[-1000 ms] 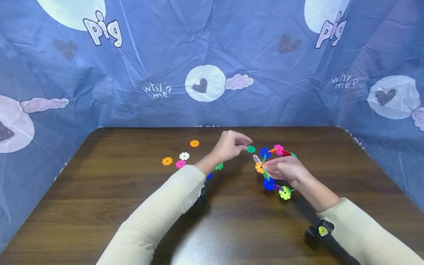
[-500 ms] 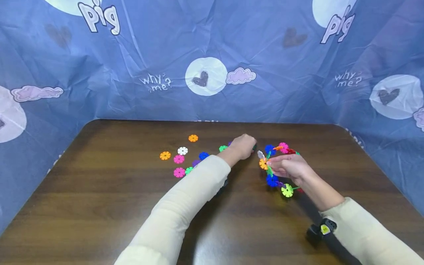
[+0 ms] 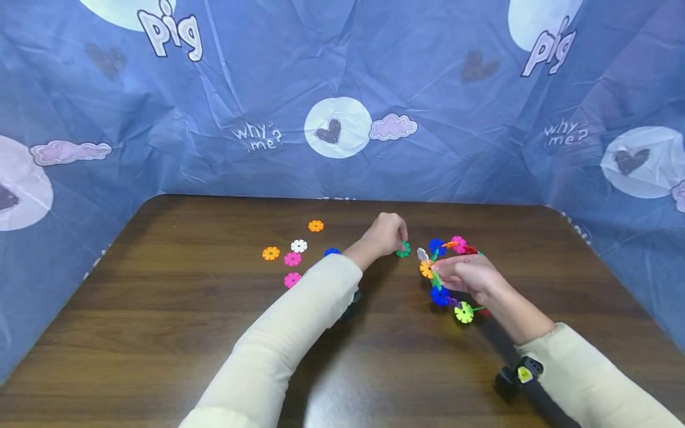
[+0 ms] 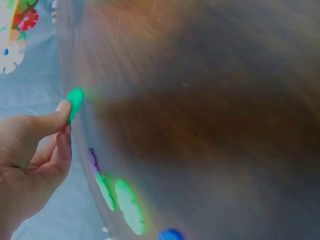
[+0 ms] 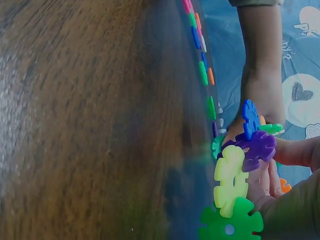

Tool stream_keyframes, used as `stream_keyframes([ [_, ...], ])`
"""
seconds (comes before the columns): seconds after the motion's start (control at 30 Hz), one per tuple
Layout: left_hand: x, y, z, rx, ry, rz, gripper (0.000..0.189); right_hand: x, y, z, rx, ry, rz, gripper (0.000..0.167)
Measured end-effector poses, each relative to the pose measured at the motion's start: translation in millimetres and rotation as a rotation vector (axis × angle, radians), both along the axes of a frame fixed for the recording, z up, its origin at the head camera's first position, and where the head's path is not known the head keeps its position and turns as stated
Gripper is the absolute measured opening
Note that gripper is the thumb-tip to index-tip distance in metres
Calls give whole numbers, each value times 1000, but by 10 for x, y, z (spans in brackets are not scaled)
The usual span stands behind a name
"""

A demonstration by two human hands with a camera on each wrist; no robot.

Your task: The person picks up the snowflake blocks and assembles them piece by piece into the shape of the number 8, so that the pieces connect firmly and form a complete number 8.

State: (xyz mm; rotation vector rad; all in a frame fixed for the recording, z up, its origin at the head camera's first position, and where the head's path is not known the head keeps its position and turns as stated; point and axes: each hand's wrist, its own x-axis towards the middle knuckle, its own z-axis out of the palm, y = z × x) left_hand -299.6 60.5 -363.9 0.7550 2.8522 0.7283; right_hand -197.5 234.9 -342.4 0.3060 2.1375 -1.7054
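Observation:
My left hand [image 3: 383,234] pinches a green notched plastic disc [image 3: 404,249] between thumb and fingers, left of the joined pieces. In the left wrist view that green disc [image 4: 75,103] shows nearly edge-on at the fingertips. My right hand [image 3: 471,274] grips a curved chain of interlocked snowflake discs, its fingertips at an orange disc [image 3: 426,269]. A white disc [image 3: 422,254] sticks out beside the orange one. Further along the chain are a blue disc [image 3: 440,296] and a yellow-green disc [image 3: 464,312]. Part of the chain is hidden behind my right hand.
Loose discs lie on the wooden table [image 3: 160,333] to the left, among them an orange disc [image 3: 316,226], a white disc [image 3: 298,245] and a pink disc [image 3: 292,259]. My left sleeve covers some of them. A printed blue cloth [image 3: 214,166] hangs behind the table.
My left hand has shifted right and turned from fingers pointing sideways to pointing down, still pinching the green disc. My right hand keeps its grip on the chain, almost unmoved.

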Motion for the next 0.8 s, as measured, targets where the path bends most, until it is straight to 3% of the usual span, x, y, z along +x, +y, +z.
stream_keyframes([
  [0.1, 55, -114, 3, 78, -21, -2, 9, -5, -23, 2, 12, 0, 10, 29],
  [0.2, 132, -242, 33, 190, -92, 30, 11, 0, -53, 8, 15, -1, 23, 32],
  [0.4, 284, -467, 148, 549, -400, 206, 15, 9, -133, 9, 4, 17, 42, 30],
  [0.47, 340, -523, 194, 609, -462, 252, 16, 13, -162, 8, 4, 25, 54, 33],
  [0.6, 433, -598, 266, 636, -494, 277, 16, 23, -210, 12, 22, 33, 80, 37],
  [0.8, 528, -633, 312, 580, -456, 254, 16, 42, -285, 11, 37, 39, 122, 38],
])
